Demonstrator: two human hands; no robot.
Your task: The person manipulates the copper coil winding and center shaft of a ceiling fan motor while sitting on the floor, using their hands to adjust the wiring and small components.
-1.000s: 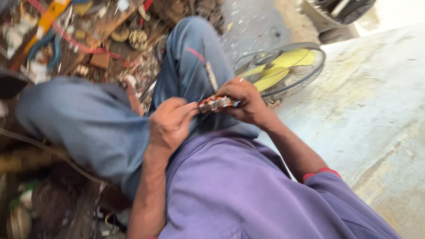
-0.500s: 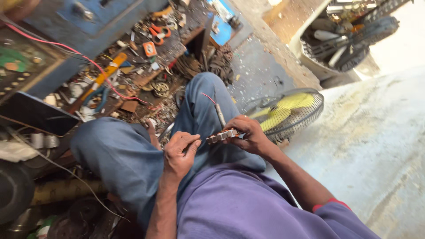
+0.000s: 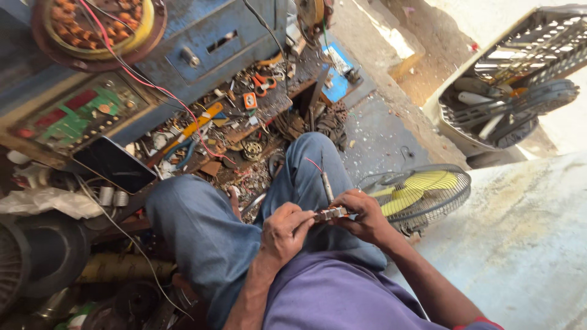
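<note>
A small metal part (image 3: 331, 214) is held over the lap, between both hands, just above the right knee of a person seated in blue jeans and a purple shirt. The left hand (image 3: 282, 232) is closed on the near-left end of the part, with its fingers curled tight around it. The right hand (image 3: 365, 215) is wrapped around the other end, its thumb laid along the top. A thin probe with a red wire (image 3: 326, 183) is seen resting on the jeans, just beyond the part and close to the right hand; whether it is touched by the hand cannot be told.

To the right of the knees, a fan with yellow blades (image 3: 422, 192) is laid on the concrete floor inside its wire guard. To the far left, a cluttered blue workbench (image 3: 183, 55) is strewn with tools and scraps, and a dark tablet (image 3: 115, 164) is propped at its near edge. A wound copper coil (image 3: 92, 24) is set on top at the far left.
</note>
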